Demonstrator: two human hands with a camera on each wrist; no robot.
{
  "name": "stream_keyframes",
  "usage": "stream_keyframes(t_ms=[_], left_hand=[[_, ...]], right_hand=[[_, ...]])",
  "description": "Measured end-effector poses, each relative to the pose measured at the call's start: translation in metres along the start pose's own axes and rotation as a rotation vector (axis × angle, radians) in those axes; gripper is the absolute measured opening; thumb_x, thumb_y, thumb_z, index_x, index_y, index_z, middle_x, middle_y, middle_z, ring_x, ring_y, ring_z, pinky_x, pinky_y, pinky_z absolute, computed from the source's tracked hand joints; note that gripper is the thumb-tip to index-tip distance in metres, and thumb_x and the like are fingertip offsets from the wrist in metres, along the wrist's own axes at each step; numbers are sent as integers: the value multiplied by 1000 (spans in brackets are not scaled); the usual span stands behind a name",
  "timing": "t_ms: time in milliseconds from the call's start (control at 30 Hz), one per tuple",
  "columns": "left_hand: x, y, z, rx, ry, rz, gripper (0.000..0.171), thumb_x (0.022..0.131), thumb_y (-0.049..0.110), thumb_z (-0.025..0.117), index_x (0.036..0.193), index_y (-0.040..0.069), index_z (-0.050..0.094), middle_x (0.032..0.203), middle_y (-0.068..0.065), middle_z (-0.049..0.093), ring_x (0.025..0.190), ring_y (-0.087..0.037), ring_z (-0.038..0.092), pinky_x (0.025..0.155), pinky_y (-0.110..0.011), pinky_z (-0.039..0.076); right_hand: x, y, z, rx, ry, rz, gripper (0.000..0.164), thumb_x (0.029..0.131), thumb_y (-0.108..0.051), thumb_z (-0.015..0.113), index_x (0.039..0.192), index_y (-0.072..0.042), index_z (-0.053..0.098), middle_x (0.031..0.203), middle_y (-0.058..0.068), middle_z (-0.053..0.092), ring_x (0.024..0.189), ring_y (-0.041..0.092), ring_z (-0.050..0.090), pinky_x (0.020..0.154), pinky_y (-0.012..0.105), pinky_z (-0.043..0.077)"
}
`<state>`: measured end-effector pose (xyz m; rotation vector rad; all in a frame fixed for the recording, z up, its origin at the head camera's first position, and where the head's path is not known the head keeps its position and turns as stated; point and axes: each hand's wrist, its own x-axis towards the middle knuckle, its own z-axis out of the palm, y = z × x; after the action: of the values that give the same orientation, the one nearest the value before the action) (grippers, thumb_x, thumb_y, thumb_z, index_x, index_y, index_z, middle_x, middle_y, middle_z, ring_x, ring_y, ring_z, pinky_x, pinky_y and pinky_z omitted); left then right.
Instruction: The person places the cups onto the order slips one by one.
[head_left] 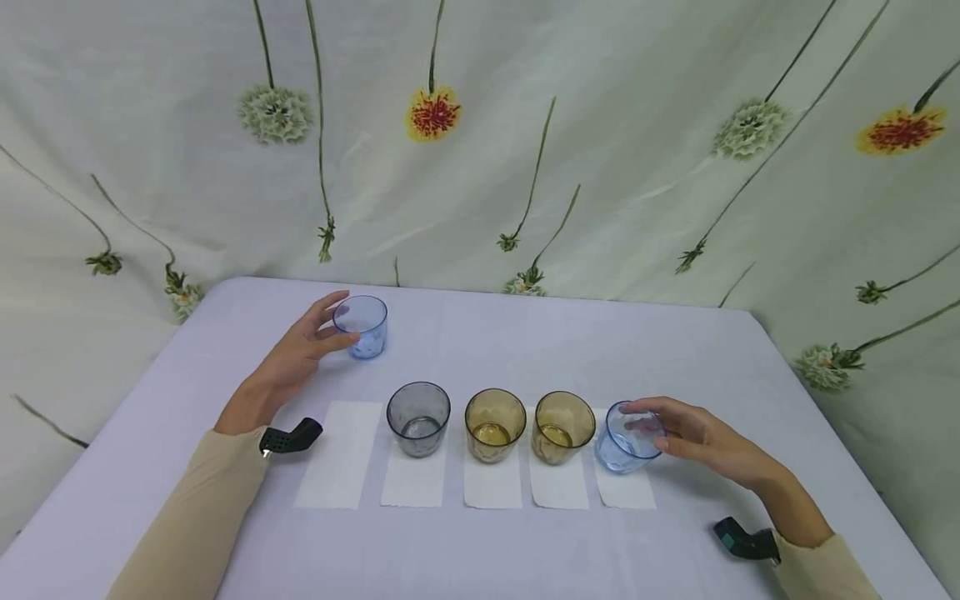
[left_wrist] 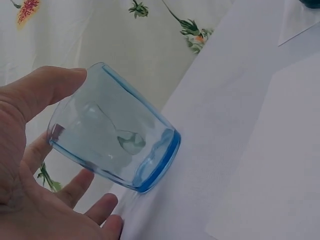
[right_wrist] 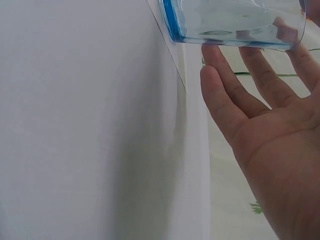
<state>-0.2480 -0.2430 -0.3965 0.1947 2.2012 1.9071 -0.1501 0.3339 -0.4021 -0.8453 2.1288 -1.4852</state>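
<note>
At the back left of the table, my left hand (head_left: 294, 348) grips a clear blue glass (head_left: 369, 343). The left wrist view shows the thumb (left_wrist: 55, 85) near that glass's rim and fingers on its other side. My right hand (head_left: 708, 440) holds a second blue glass (head_left: 621, 456) between thumb and fingers at the right end of the row. It tilts slightly above a white paper strip (head_left: 628, 492). In the right wrist view, several fingers (right_wrist: 260, 75) lie along its side. Whether either base touches the table, I cannot tell.
Left of the right blue glass stand two amber glasses (head_left: 491, 450) and a grey glass (head_left: 420, 442), each on a white strip. A wider strip (head_left: 337, 454) lies bare at the row's left. Behind the white table (head_left: 525, 542) hangs a flower-printed cloth (head_left: 600, 83).
</note>
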Motion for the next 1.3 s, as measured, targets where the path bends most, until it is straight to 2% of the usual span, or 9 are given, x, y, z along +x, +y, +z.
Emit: stream_keyframes(t_ms=[167, 300, 533, 633, 833, 933, 1133, 1300], left_hand=[[3, -3, 4, -10, 0, 25, 82, 97, 17, 67, 161, 26, 16, 165, -14, 10, 149, -38, 20, 119, -59, 11], [2, -8, 4, -22, 19, 23, 80, 98, 18, 66, 161, 24, 17, 164, -16, 17, 148, -36, 22, 119, -56, 13], [3, -12, 6, -53, 18, 27, 78, 100, 21, 64, 160, 25, 14, 164, -17, 24, 151, -33, 20, 121, -59, 3], [3, -13, 7, -63, 24, 29, 77, 100, 21, 64, 159, 25, 14, 163, -17, 26, 150, -33, 23, 121, -58, 3], [5, -11, 9, -47, 35, 52, 78, 99, 21, 65, 160, 22, 16, 160, -19, 29, 144, -33, 31, 120, -54, 12], [5, -11, 9, -27, 43, 59, 77, 99, 21, 65, 159, 21, 18, 158, -19, 32, 139, -29, 37, 117, -51, 18], [2, -9, 10, 18, 58, 65, 73, 99, 22, 65, 159, 21, 23, 155, -18, 35, 122, -13, 48, 103, -33, 31], [0, -5, 9, 53, 47, 89, 73, 99, 21, 66, 158, 17, 24, 152, -19, 37, 117, -10, 51, 93, -19, 42]], right_hand=[[-1, 3, 0, -9, 6, 4, 48, 102, 4, 45, 149, -5, 42, 155, 5, 44, 136, 10, 51, 105, 22, 46], [-1, 3, 2, -22, 17, 16, 47, 102, 3, 46, 148, -6, 43, 154, 3, 45, 135, 8, 51, 105, 20, 45], [-1, 3, 2, -27, 17, 14, 47, 102, 3, 45, 148, -6, 43, 153, 3, 45, 134, 8, 52, 105, 20, 45], [-1, 3, 2, -27, 11, -3, 47, 102, 4, 44, 148, -5, 43, 153, 5, 45, 135, 10, 52, 105, 20, 45], [0, 2, 2, -41, 25, 18, 46, 103, 2, 45, 148, -7, 44, 153, 3, 46, 133, 9, 53, 105, 19, 44], [0, 2, 2, -39, 24, 27, 46, 103, 2, 45, 148, -7, 43, 153, 2, 45, 133, 9, 53, 104, 20, 45], [0, 0, 3, -12, 18, 30, 47, 103, 3, 44, 148, -7, 43, 154, 4, 44, 134, 11, 52, 105, 21, 46], [0, -1, 3, -19, 16, 21, 47, 103, 3, 44, 148, -6, 43, 154, 4, 45, 134, 11, 52, 105, 20, 45]])
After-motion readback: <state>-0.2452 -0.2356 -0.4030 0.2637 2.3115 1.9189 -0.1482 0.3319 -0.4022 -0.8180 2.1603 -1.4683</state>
